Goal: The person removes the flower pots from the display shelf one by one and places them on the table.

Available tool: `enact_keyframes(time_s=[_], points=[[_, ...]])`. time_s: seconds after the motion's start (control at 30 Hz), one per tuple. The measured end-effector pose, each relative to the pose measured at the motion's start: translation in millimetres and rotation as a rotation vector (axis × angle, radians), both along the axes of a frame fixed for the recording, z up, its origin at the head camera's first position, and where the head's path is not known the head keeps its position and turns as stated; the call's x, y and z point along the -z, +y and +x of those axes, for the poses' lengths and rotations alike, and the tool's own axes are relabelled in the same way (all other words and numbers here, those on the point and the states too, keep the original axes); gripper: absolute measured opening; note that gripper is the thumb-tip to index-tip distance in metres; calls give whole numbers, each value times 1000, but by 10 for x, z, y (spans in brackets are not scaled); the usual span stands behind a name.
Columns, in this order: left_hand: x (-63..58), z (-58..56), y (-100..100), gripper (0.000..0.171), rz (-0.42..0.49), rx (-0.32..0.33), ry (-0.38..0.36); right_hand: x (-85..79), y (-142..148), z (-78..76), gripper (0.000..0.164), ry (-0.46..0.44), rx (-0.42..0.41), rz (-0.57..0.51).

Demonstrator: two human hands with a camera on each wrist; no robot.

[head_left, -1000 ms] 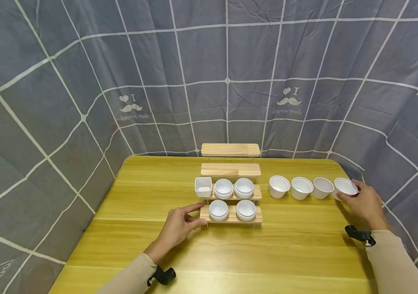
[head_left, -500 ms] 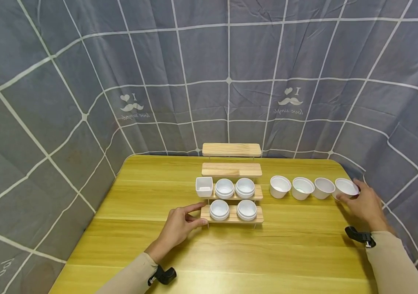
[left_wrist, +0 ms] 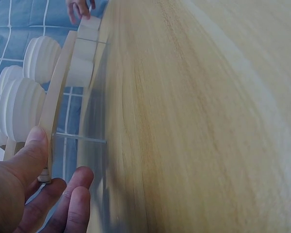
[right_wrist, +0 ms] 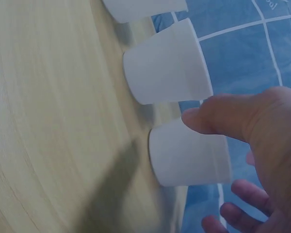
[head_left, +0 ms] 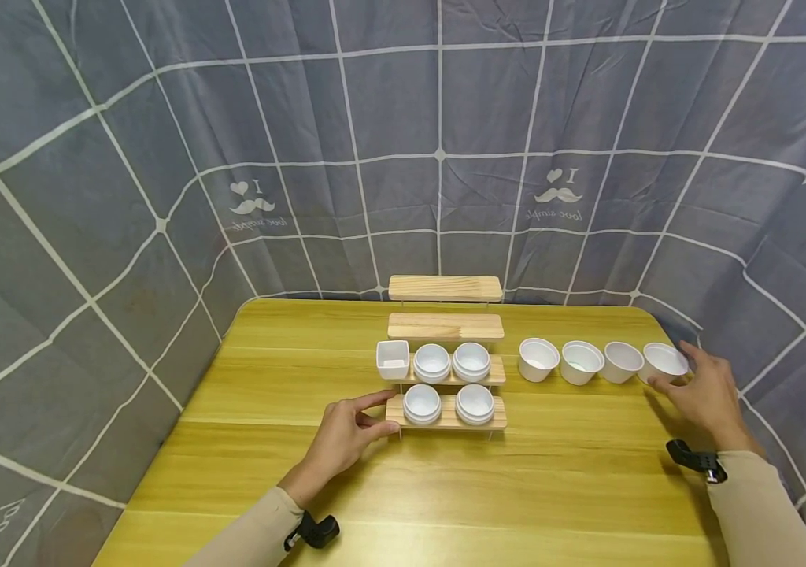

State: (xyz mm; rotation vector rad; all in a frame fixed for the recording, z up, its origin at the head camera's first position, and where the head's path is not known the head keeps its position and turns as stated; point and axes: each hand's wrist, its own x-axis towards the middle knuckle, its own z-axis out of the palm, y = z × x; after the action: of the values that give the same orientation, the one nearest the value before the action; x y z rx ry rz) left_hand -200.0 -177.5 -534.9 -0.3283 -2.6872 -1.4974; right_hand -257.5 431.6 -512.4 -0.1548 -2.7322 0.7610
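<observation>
Your left hand (head_left: 342, 433) pinches the left end of the lowest board (head_left: 449, 409) of a stepped wooden stand (head_left: 445, 327), thumb at the front corner and index finger at the back one. Your right hand (head_left: 708, 394) is at the rightmost white cup (head_left: 663, 361), its fingers slack and spread — released rather than clenched, though you can't tell whether the thumb touches the side. That cup stands upright on the counter (head_left: 516, 496), right of the stand, ending a row with three more white cups (head_left: 582, 364).

The lowest board carries two round white bowls (head_left: 422, 405); the next one up holds a square white bowl (head_left: 392, 360) at its left end and two more round bowls (head_left: 471, 362). A grey gridded curtain (head_left: 495, 102) hangs behind the counter.
</observation>
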Motion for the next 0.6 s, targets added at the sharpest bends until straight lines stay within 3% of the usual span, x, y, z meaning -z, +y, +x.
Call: enact_keyframes(time_s=[0.3, 0.6], points=[[-4, 0, -1, 53, 3, 0, -6, -119, -50, 78, 100, 7, -43, 8], [-20, 14, 1, 52, 3, -1, -11, -276, -229, 127, 98, 98, -112, 21]])
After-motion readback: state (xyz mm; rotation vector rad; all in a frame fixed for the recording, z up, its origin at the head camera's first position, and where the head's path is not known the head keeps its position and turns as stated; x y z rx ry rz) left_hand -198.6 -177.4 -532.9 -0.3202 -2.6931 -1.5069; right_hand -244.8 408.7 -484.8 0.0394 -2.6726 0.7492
